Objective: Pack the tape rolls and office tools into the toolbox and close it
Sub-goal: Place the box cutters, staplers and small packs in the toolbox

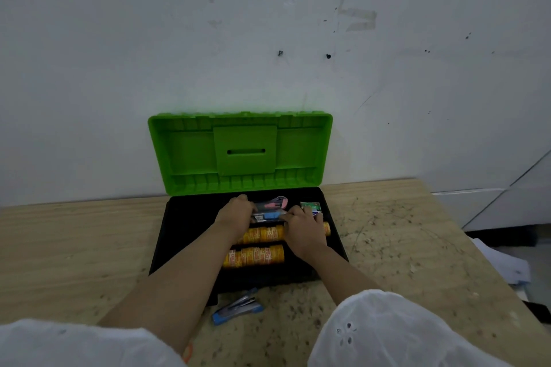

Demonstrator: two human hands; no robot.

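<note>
A black toolbox [179,217] stands open on the table, its green lid [190,152] leaning back against the wall. Inside lie two rows of orange tape rolls [253,256], a pink tool [275,202] at the back and a small green box [310,206] at the back right. Both my hands reach into the box. My left hand [235,213] and my right hand [301,225] hold the two ends of a blue stapler [269,216] over the far tape row. A second blue stapler [238,307] lies on the table in front of the box.
The wooden table [74,247] runs up to a white wall. Its right edge drops off near papers [504,265] on the floor. White sleeves fill the bottom corners of the view.
</note>
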